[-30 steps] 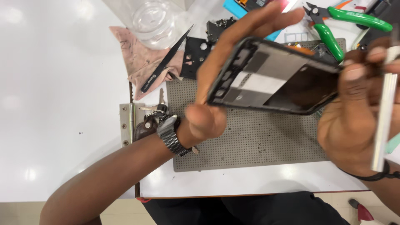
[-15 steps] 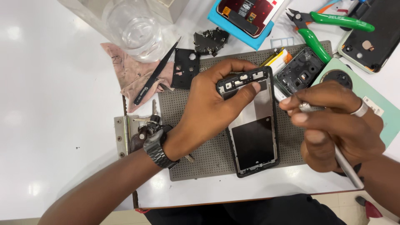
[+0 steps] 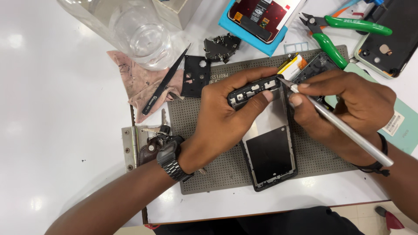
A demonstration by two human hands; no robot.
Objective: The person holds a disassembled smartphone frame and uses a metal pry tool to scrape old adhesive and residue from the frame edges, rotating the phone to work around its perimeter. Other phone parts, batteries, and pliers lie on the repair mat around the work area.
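Observation:
A black phone frame [image 3: 271,157] lies lengthwise on the grey work mat [image 3: 209,169], its near end toward me. My left hand [image 3: 226,117] grips the frame's far end, thumb on the top edge, a metal watch on the wrist. My right hand [image 3: 344,106] holds a slim silver craft knife [image 3: 344,129] like a pen. Its blade tip touches the frame's top right corner, next to my left fingers.
Black tweezers [image 3: 165,82] lie on a pink cloth [image 3: 139,87] beside a clear plastic jar [image 3: 135,32]. Green-handled cutters [image 3: 344,26], a phone screen on a blue pad [image 3: 257,21], a black phone back [image 3: 387,39] and loose black parts [image 3: 196,76] ring the mat. A metal hinge [image 3: 130,146] sits left.
The frame came down from being held up in front of the camera to resting on the mat. My right hand brought the knife tip up to its top corner.

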